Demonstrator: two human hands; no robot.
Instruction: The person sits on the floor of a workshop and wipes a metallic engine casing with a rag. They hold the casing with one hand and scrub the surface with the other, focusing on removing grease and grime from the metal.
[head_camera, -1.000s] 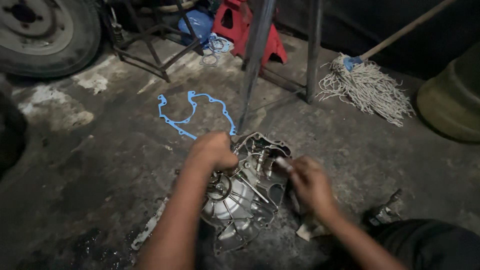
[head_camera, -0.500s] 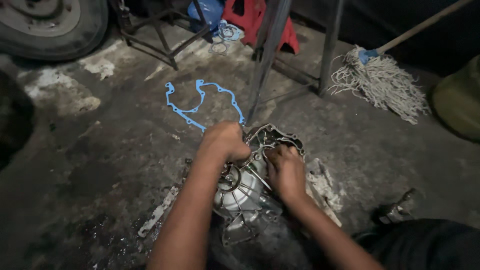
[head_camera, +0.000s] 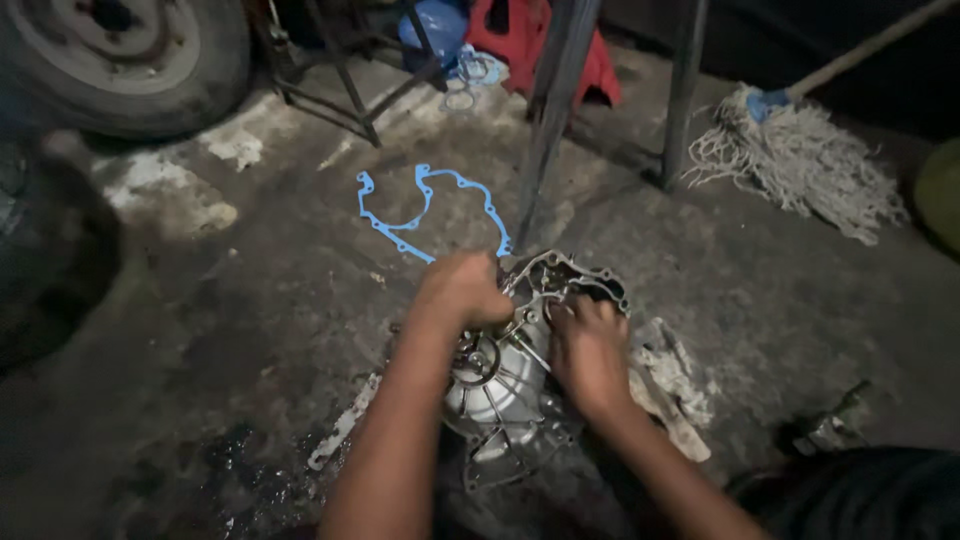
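Note:
A grey metal engine casing lies on the dirty concrete floor in front of me. My left hand is closed in a fist on the casing's upper left rim. My right hand rests on the casing's right side with fingers curled down into it; whether it holds a tool is hidden. A thin blue gasket lies flat on the floor just beyond the casing.
A vehicle wheel stands at the far left. Metal stand legs rise behind the casing. A string mop lies at the right, a red stool at the back. A dirty rag lies right of the casing.
My right hand has moved left from beside the casing onto its right side. My left hand has stayed on the upper rim. The view has shifted slightly.

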